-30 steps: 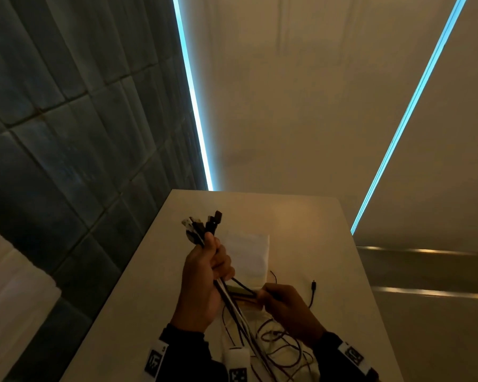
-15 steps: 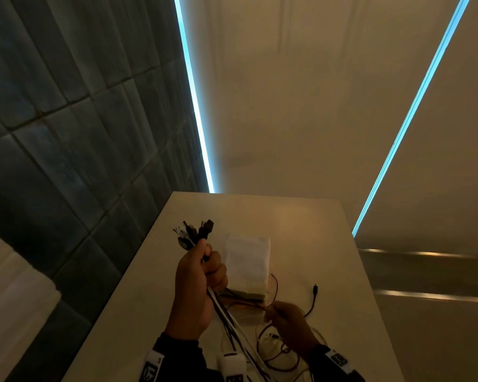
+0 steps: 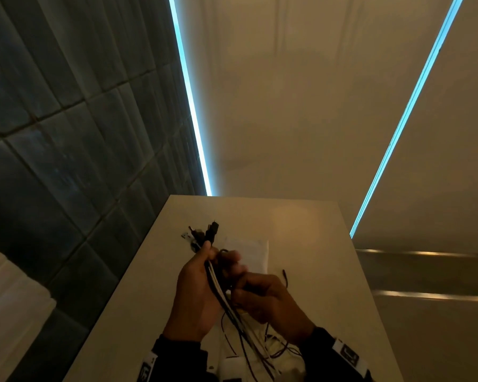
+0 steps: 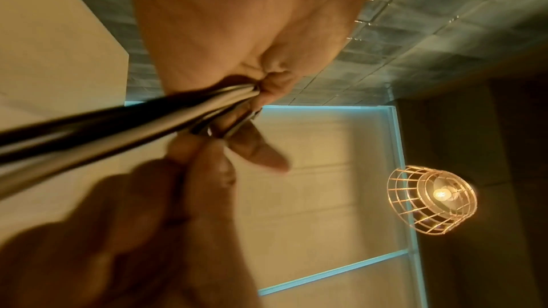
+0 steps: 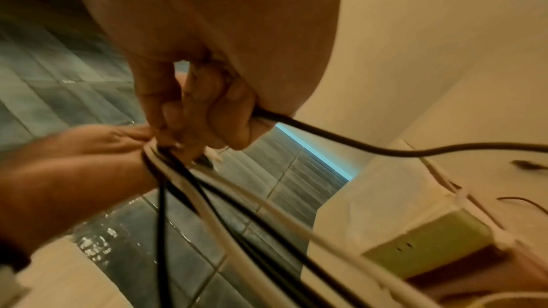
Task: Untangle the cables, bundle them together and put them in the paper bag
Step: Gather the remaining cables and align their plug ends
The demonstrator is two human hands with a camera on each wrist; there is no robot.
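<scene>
My left hand (image 3: pixel 204 274) grips a bundle of black and white cables (image 3: pixel 218 288) above the table, their plug ends (image 3: pixel 204 235) fanning out above the fist. The right hand (image 3: pixel 255 293) is up against the left, fingers curled round a thin black cable (image 5: pixel 341 141) that trails off to the right. In the left wrist view the cable bundle (image 4: pixel 124 125) runs out of my left hand (image 4: pixel 252 93). Loose cable loops (image 3: pixel 260 351) hang down to the table below both hands. The white paper bag (image 3: pixel 255 252) lies flat just behind the hands.
The long pale table (image 3: pixel 260 213) runs away from me, with a dark tiled wall (image 3: pixel 66 133) along its left edge. A free black plug end (image 3: pixel 284 274) lies right of the bag. A wire cage lamp (image 4: pixel 430 198) hangs overhead. A white block (image 3: pixel 231 365) sits near my wrists.
The right hand has risen from the cable loops on the table to meet the left hand, bringing a black cable with it. The left hand stays in place with the bundle.
</scene>
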